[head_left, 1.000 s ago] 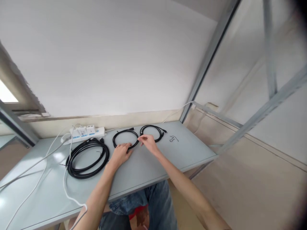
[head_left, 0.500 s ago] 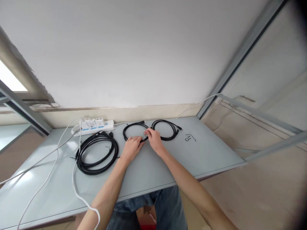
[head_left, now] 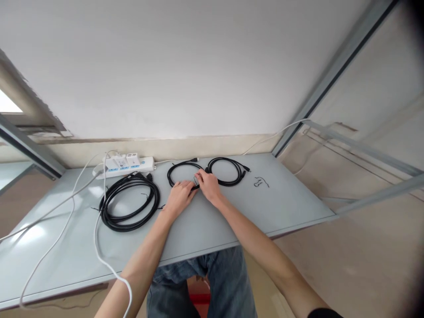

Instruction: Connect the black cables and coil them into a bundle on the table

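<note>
A coiled black cable [head_left: 171,170] lies in the middle of the grey tabletop, its plug at the back. My left hand [head_left: 180,197] is closed on the near side of this coil, fingertips at the cable. My right hand [head_left: 207,185] pinches a thin dark twist tie [head_left: 195,179] at the coil's right side. Just right of it lies a second coiled black cable [head_left: 228,182], with its plugs at the right. A larger black cable coil [head_left: 129,227] rests on the left, with thin ties sticking out.
Behind the large coil stands a white power strip [head_left: 141,166] with adapters plugged in. White cords [head_left: 68,221] run across the table's left side. Loose dark twist ties [head_left: 261,181] lie to the right. Metal frame posts [head_left: 298,126] rise at both ends, and a wall closes the back.
My right hand has shifted slightly left along the coil with the twist tie in its fingers. My left hand stays at the cable. The whole view has tilted a little.
</note>
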Available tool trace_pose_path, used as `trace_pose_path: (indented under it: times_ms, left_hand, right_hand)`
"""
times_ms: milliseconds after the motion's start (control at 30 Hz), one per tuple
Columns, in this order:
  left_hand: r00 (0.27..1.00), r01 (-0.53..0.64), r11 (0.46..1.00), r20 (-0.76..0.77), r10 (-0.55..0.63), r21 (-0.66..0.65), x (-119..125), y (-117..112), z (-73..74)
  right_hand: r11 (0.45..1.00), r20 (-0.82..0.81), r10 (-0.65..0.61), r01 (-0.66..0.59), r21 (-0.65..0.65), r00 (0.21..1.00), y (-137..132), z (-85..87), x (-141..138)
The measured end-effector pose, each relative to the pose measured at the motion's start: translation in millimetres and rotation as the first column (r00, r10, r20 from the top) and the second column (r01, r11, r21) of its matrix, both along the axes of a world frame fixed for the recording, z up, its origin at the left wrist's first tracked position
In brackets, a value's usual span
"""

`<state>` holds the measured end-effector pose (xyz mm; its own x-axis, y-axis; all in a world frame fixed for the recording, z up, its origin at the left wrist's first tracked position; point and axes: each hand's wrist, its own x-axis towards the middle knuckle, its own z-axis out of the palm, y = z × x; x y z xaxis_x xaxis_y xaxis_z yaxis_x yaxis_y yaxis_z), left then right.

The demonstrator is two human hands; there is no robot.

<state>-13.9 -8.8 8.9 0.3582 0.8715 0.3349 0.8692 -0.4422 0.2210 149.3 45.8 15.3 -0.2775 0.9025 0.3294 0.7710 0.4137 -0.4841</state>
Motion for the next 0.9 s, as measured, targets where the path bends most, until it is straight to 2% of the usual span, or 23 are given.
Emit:
trace_pose_path:
  times_ms: [133,500,700,900]
  left_hand:
    - [0.999,0.009,1.0,0.031,-0.009,0.004,-0.4,-1.2,-0.1]
    - [0.998,0.069,0.997,-0.004,-0.069,0.026,1.5,-3.1,-0.3]
    - [1.0,0.024,0.999,-0.013,-0.024,0.022,1.2,-2.1,-4.8]
    - [0.995,-0.088,0.995,0.053,0.085,0.057,-1.7,-2.0,-6.9]
  right_hand:
    - [1.0,0.096,-0.015,0.018,-0.025,0.995,-1.3,2.8,-3.1]
    - [0.995,0.233,-0.045,0.063,-0.071,0.972,-6.6,15.1,-4.4]
    - [0.992,0.216,0.108,-0.092,-0.084,0.97,-4.2,7.5,4.0]
    - [0.95,0.095,0.306,-0.297,-0.094,0.947,-2.4,5.2,12.7]
